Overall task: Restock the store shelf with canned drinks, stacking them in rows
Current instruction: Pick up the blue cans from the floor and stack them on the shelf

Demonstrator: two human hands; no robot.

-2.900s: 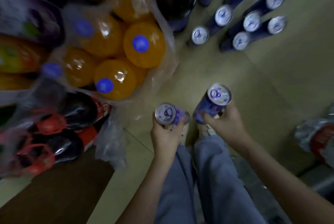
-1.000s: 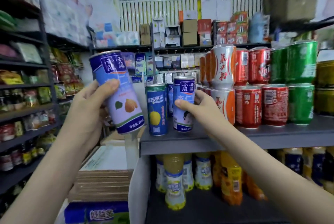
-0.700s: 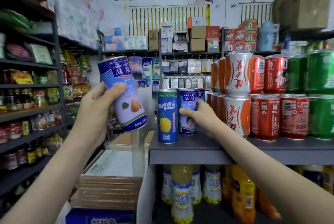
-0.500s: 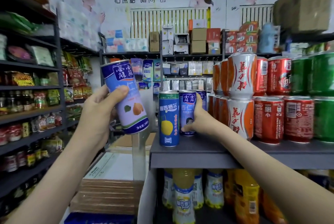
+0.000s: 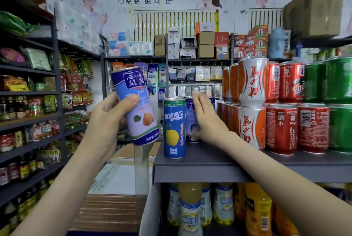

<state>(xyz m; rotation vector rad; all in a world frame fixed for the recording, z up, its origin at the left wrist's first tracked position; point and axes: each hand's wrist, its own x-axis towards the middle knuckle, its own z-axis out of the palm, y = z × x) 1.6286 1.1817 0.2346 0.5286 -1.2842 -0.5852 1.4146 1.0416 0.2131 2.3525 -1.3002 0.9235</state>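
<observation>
left hand [image 5: 106, 121] is wrapped round a lilac can [image 5: 136, 106], its top leaning left, just left of the grey shelf [image 5: 209, 161]. right hand [image 5: 206, 121] is out over the shelf with straight fingers, right in front of a second lilac can [image 5: 190, 114] standing there; can't tell if it's touching. a blue can [image 5: 174, 129] with a yellow fruit stands just beside that one, nearer the edge. further right, orange and silver cans [image 5: 251, 102] stacked two high, then red cans [image 5: 282, 127], then green cans [image 5: 341, 100]. bottles [image 5: 190, 211] on the level below.
</observation>
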